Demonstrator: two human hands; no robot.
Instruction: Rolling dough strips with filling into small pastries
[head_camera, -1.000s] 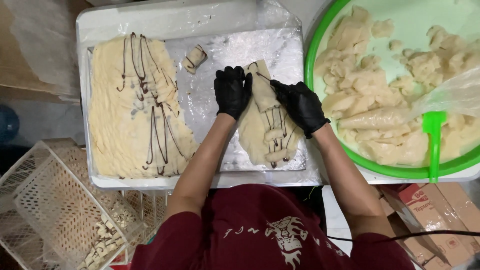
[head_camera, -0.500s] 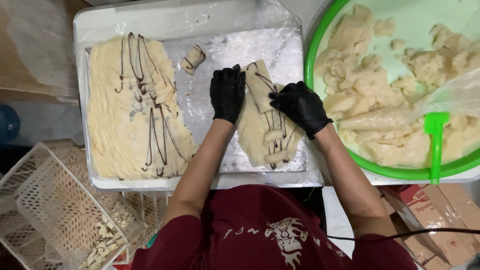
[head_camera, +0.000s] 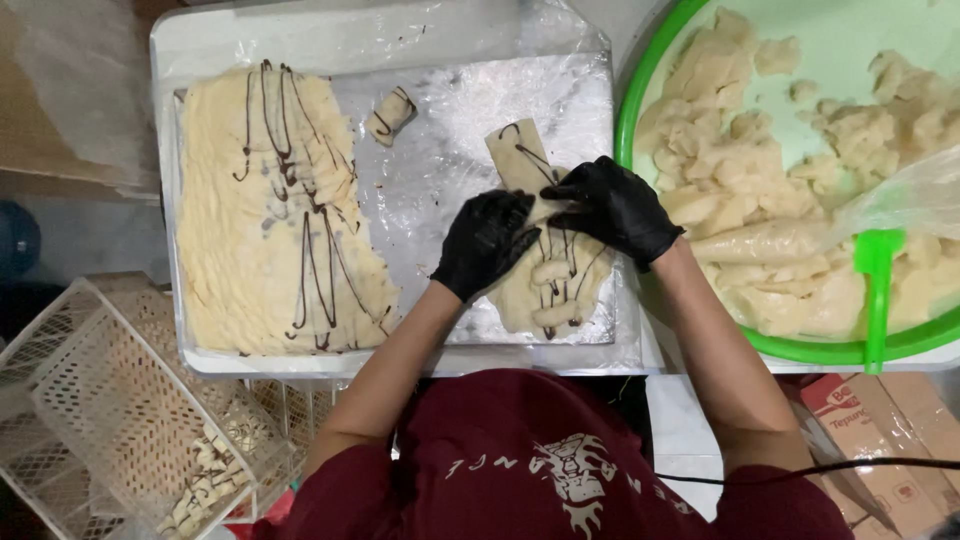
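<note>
Closest to you, near the tray's (head_camera: 400, 40) front edge, your left hand (head_camera: 487, 243) and right hand (head_camera: 615, 208) are both curled onto the dough strip (head_camera: 545, 275), pinching it around its middle, fingertips almost touching. The strip runs front to back on the tray's right side. The big dough sheet (head_camera: 275, 215) with chocolate lines fills the left half. A small roll (head_camera: 390, 113) sits near the back edge. The green bowl (head_camera: 640, 120) of dough lumps is off the right edge.
</note>
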